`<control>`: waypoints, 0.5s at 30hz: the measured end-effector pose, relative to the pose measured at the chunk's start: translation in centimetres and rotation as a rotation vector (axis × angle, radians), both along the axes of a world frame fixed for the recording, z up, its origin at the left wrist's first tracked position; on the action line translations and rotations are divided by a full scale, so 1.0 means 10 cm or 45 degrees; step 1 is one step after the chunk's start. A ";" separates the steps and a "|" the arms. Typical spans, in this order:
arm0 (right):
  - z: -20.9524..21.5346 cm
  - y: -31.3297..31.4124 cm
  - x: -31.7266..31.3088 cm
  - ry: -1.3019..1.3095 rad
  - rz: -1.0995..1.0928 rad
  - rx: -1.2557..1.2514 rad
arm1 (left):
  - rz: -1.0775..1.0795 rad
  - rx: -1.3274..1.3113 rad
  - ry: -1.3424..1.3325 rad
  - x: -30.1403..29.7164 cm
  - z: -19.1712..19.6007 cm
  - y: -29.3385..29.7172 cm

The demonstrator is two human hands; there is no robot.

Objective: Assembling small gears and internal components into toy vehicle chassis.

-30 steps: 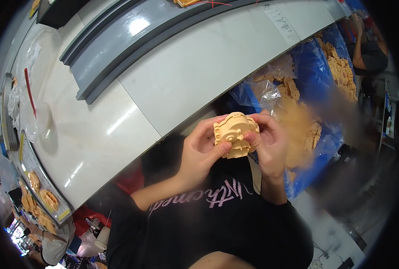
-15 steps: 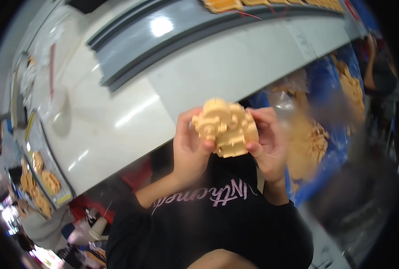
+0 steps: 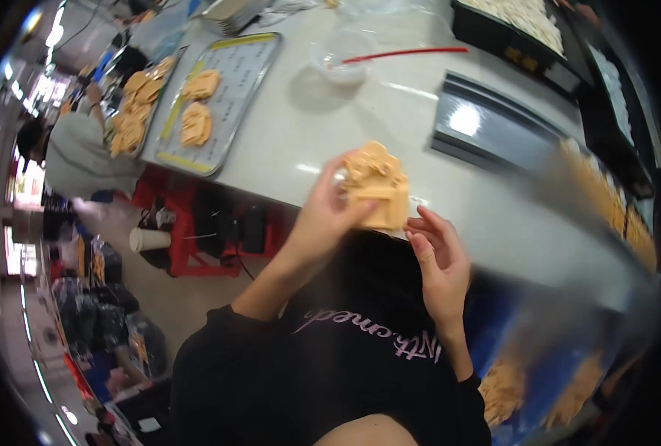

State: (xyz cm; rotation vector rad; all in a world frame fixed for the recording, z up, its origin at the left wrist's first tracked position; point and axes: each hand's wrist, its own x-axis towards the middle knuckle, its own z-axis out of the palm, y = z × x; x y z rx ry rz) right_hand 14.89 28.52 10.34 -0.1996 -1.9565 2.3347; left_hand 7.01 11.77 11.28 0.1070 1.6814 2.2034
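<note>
A flat, moulded yellow-orange piece (image 3: 381, 199) with a raised relief and a bumpy, rounded top is held up in front of me, near the table's front edge. My left hand (image 3: 327, 212) grips its left side, the thumb lying across the front face and the fingers behind it, partly hidden. My right hand (image 3: 442, 256) is just off the piece's lower right corner, thumb and fingers apart, with nothing visible between them.
On the white table (image 3: 278, 160), a metal tray (image 3: 230, 111) carries two similar pieces. A clear tub (image 3: 338, 63) holds a red stick. Right lie a dark grey channel (image 3: 494, 119) and black crates (image 3: 513, 48). A red stool (image 3: 197, 249) stands left below; a grey-clad person (image 3: 89, 160) works beyond.
My view has swung left, bringing the tray and tub closer to the middle. My right hand has let go of the piece, which stays in my left hand and shows a different, flatter face.
</note>
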 end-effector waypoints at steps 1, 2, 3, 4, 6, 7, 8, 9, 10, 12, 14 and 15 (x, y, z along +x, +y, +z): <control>-0.04 -0.04 -0.02 0.084 0.019 0.124 | 0.124 -0.111 0.121 -0.10 -0.07 -0.22; -0.07 -0.04 -0.02 0.108 0.045 0.124 | 0.313 -0.260 0.272 -0.20 -0.09 -0.44; -0.09 0.00 0.01 0.129 0.034 0.248 | 0.466 -0.409 0.381 -0.32 -0.09 -0.71; -0.10 0.04 0.02 0.141 0.009 0.377 | 0.705 -0.641 0.529 -0.47 -0.15 -1.00; -0.14 0.10 0.01 0.155 -0.059 0.409 | 0.990 -0.876 0.672 -0.84 -0.22 -1.58; -0.14 0.16 0.03 0.166 -0.115 0.429 | 1.168 -1.345 0.850 -1.00 -0.26 -1.92; -0.12 0.22 0.00 0.208 -0.148 0.545 | 1.197 -1.802 1.046 -1.10 -0.27 -2.27; -0.10 0.31 0.01 0.144 -0.284 0.622 | 1.073 -2.191 0.990 -1.41 -0.42 -2.38; -0.10 0.43 -0.03 0.183 -0.361 0.710 | 0.779 -2.456 0.737 -1.56 -0.35 -2.56; -0.09 0.69 -0.19 0.295 -0.512 0.908 | 1.079 -2.642 0.466 -1.68 -0.53 -3.14; -0.11 1.09 -0.36 0.381 -0.776 1.229 | 1.197 -2.398 0.294 -1.73 -0.48 -2.96; -0.09 1.30 -0.46 0.446 -0.895 1.397 | 1.293 -2.458 0.375 -1.72 -0.50 -3.14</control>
